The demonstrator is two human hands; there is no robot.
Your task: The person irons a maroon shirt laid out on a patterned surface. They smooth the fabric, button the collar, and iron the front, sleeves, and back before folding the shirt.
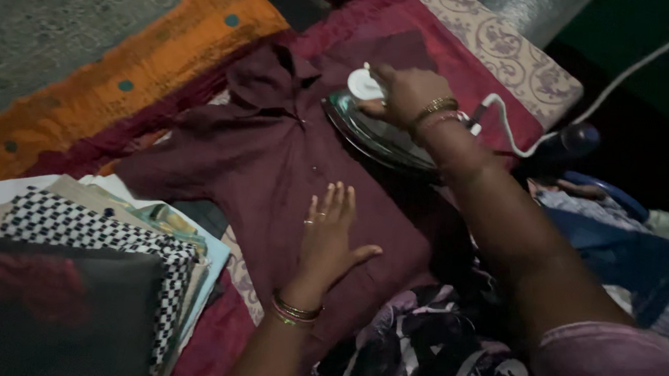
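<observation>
My left hand (pixel 327 236): fingers spread flat, gripping nothing, pressing smooth maroon shirt (pixel 276 171). My right hand (pixel 404 94): closed round the far, wedge-shaped metal iron (pixel 377 134), white cord (pixel 514 135) trailing right.

We list a maroon shirt (pixel 269 156), plain, spread over a red cloth (pixel 443 36). We note an orange blanket (pixel 131 62) with teal dots, and a beige cushion (pixel 502 60) with a brown scroll pattern. The iron (pixel 373 130) is dark green and silver with a white knob; its cord (pixel 514 135) is white. A black-and-white checked cloth (pixel 88 227) tops the pile. Gold bangles ring the left hand (pixel 329 236) and right hand (pixel 404 94).
</observation>
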